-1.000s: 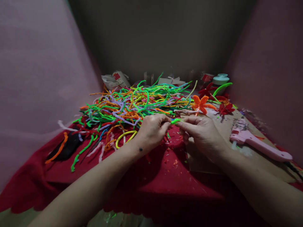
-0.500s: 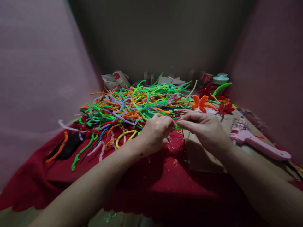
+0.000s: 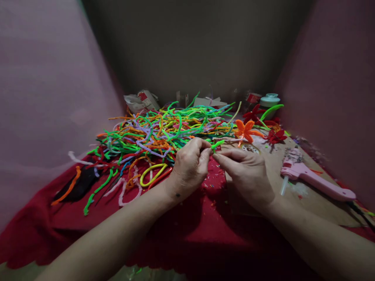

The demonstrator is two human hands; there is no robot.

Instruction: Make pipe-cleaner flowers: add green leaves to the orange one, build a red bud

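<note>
A short bright green pipe cleaner (image 3: 218, 144) is pinched between my two hands, bent, with one end sticking out up and to the right. My left hand (image 3: 191, 166) grips it between thumb and forefinger. My right hand (image 3: 246, 171) pinches its lower part from the other side, fingertips almost touching the left ones. Behind my hands spreads a tangled heap of pipe cleaners (image 3: 164, 125) in green, orange, purple, red and other colours. Beyond my right hand stands an orange pipe-cleaner flower (image 3: 245, 130), with a dark red flower (image 3: 275, 136) beside it.
A pink glue gun (image 3: 316, 181) lies on a cardboard sheet (image 3: 272, 195) at the right. Coloured scraps dot the red tablecloth (image 3: 205, 234). A yellow loop (image 3: 153, 174) lies left of my wrist. A pale blue-lidded jar (image 3: 269, 100) and boxes stand at the back.
More of the green pipe cleaner now shows, its end pointing up. My right hand has dropped slightly and turned, and my left thumb has come into view. The view has shifted a little.
</note>
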